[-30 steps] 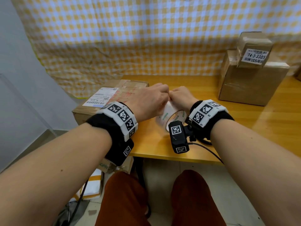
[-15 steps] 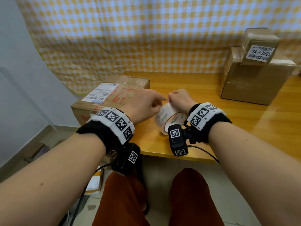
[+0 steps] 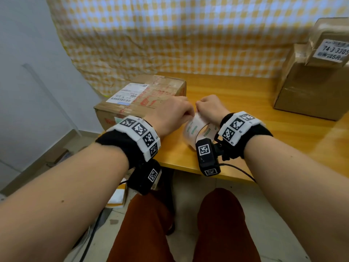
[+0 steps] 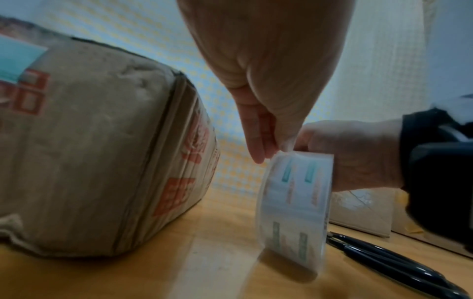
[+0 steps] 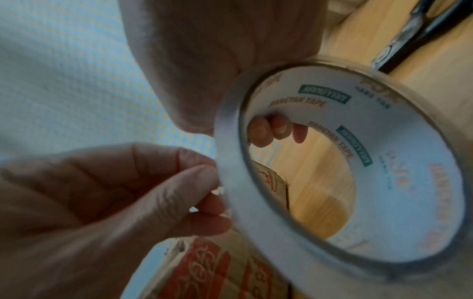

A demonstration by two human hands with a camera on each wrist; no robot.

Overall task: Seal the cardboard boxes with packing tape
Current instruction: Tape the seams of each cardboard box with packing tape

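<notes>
Forearms reach forward from the bottom of the head view, each with a black wristband carrying white coded markers. Both meet over a roll of packing tape (image 3: 197, 132) that stands on edge near the front edge of the wooden bench (image 3: 245, 99), at about 12 o'clock from the person's lap.

Right hand (image 3: 211, 108) curls over the top of the roll, its fingertips (image 5: 277, 129) hooked inside the core; this grip likely keeps the roll from turning. Left hand (image 3: 170, 115) sits at 9 o'clock of the roll, thumb and fingers pinched together against the roll's outer edge near the top. It seems to be picking at the free end of the tape, though no loose strip shows clearly.

Black pen (image 4: 389, 257), or a similar slim tool, lies flat on the bench just behind the roll.

Farther on, at 10 o'clock from the hands, a worn cardboard box (image 3: 151, 95) with red print and a white shipping label rests at the left end of the bench, close to the left hand, probably the next one to seal. At 2 o'clock, well apart, a larger brown box (image 3: 311, 91) carries a small labelled box (image 3: 328, 46) on top. Yellow checked cloth (image 3: 170, 35) hangs behind everything.
</notes>
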